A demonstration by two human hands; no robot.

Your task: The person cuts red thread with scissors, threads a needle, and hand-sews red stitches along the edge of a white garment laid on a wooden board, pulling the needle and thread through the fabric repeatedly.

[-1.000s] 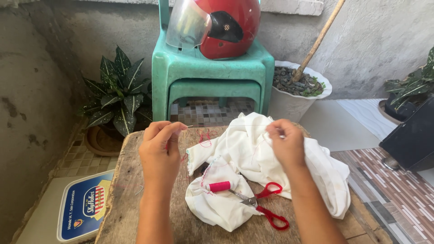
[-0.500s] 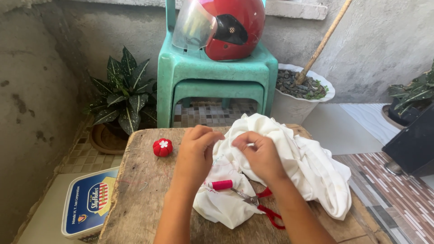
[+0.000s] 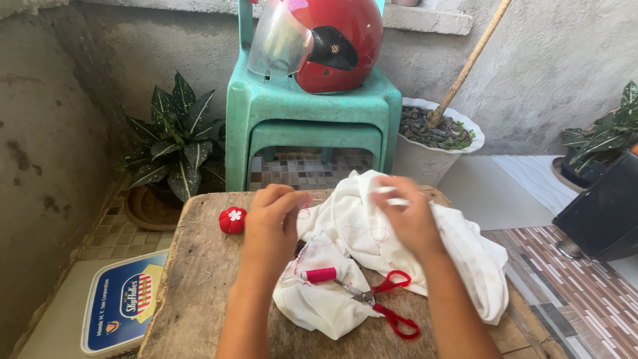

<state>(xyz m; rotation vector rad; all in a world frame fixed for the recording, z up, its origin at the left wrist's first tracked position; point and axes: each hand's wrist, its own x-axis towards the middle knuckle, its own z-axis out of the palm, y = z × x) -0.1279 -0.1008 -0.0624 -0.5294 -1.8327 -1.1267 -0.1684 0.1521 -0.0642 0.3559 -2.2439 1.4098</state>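
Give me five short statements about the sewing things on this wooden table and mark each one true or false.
1. Both hands, the left hand and the right hand, are on the white cloth. True.
2. The scissors have blue handles. False: the handles are red.
3. The red pincushion sits on the wooden table, left of the cloth. True.
4. The spool of thread is green. False: it is pinkish red and lies on the cloth.
5. A red helmet rests on the teal chair. True.
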